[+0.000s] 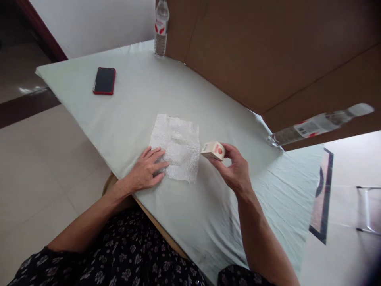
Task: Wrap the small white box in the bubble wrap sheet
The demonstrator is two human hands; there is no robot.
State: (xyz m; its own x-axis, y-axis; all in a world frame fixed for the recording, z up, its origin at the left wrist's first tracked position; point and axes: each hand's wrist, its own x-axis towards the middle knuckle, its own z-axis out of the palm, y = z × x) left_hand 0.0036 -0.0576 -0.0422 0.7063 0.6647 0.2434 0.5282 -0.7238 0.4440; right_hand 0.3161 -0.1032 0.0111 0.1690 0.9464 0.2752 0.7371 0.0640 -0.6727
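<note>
A sheet of bubble wrap (181, 147) lies flat on the cloth-covered table, slightly creased. My left hand (145, 169) rests with fingers spread, its fingertips over the sheet's near left edge. Just right of the sheet, my right hand (233, 165) grips a small cream-coloured box (212, 151) between thumb and fingers. Red-orange print shows on the end of the box that faces me. The box is tilted, and whether it touches the table I cannot tell.
A dark phone with a red case (104, 81) lies at the table's far left. Two water bottles, one at the back (161, 31) and one at the right (312, 126), stand against a large brown cardboard panel (253, 51). Pale green cloth (131, 107) covers the table.
</note>
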